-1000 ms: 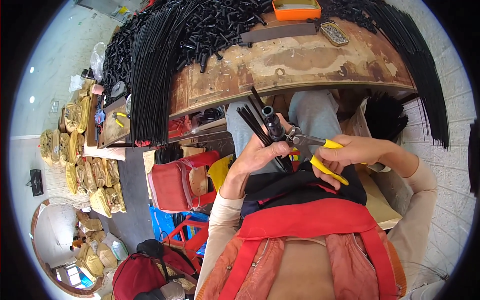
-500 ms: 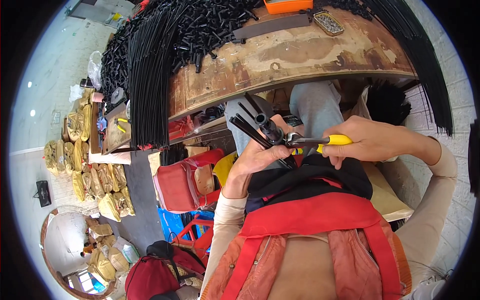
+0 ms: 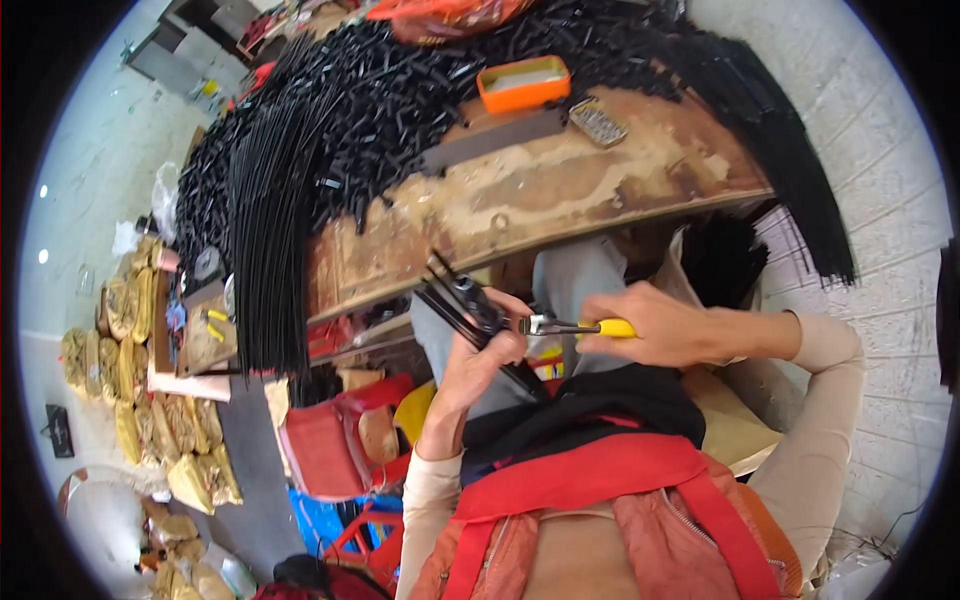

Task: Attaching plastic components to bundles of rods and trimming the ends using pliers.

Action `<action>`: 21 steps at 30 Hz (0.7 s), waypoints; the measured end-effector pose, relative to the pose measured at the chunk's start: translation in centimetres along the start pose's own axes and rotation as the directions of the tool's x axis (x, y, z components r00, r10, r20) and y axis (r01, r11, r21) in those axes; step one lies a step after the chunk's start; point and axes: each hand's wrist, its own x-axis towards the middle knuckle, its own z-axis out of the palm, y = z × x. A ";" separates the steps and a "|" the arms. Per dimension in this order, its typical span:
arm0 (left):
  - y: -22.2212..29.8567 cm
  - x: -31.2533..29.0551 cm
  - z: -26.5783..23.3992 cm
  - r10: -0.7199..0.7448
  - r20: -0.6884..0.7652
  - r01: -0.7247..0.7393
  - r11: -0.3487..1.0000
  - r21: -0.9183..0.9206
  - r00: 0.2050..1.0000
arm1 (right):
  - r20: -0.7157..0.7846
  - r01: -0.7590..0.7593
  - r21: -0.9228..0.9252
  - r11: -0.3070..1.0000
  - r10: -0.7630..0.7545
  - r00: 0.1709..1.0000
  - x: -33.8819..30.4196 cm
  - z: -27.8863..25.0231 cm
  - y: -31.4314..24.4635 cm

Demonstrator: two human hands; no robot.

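Over my lap, my left hand (image 3: 466,376) is closed around a black tubular fitting (image 3: 482,308) and several thin black rods (image 3: 440,308), which point up toward the bench. My right hand (image 3: 655,328) grips the yellow handle of a pair of pliers (image 3: 560,326), held roughly level. The metal jaws meet the side of the black fitting beside my left thumb. Whether they bite on something small there is too blurred to tell.
A worn wooden bench (image 3: 520,205) lies ahead, with a heap of black tubular parts (image 3: 390,110) and bundles of black rods (image 3: 270,230) hanging over its edges. An orange box (image 3: 523,84) and a small tray of metal bits (image 3: 598,122) sit on it. A red chair (image 3: 325,445) stands left.
My view has tilted up, showing more of the bench's far side. Both hands keep their grips, with the pliers still at the black fitting.
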 end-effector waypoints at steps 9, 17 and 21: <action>-0.9 2.7 0.2 0.035 -0.029 -0.037 0.998 -0.055 0.999 | -0.524 -0.286 -0.849 0.444 -0.637 0.566 8.2 -18.1 7.7; -1.1 3.5 -0.8 -0.009 -0.097 -0.002 0.993 -0.117 0.995 | -0.515 -0.326 -0.849 0.415 -0.515 0.685 11.3 -20.3 7.9; -0.8 2.9 -0.6 0.000 -0.098 -0.010 0.994 -0.108 0.995 | -0.681 -0.265 -0.634 0.727 -0.362 0.637 10.5 -20.4 5.9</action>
